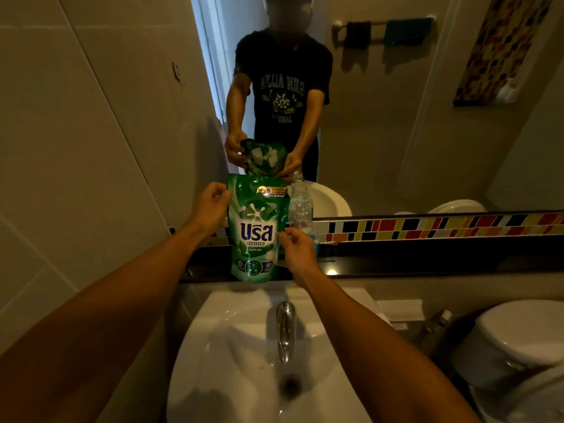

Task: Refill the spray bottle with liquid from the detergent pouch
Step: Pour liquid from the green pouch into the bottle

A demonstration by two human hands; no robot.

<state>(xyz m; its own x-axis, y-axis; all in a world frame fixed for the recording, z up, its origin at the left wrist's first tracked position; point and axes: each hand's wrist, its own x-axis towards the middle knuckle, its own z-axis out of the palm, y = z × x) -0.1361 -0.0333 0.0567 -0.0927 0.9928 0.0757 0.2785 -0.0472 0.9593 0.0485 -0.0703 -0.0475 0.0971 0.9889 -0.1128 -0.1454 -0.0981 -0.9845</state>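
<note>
Spillage is the main risk here. The green detergent pouch (258, 227) stands upright on the dark ledge (396, 264) behind the sink (232, 346), the left hand (210, 206) curled round its upper left edge and the right hand (297, 250) pinching its lower right side. The clear bottle (301, 209) stands just beside it, touching or nearly so, against the mirror (396, 117). Its mouth looks narrow, so a hasty tilt of the soft pouch could flood past it, and a nudge might topple the light bottle. Whether the pouch is opened I cannot tell.
</note>
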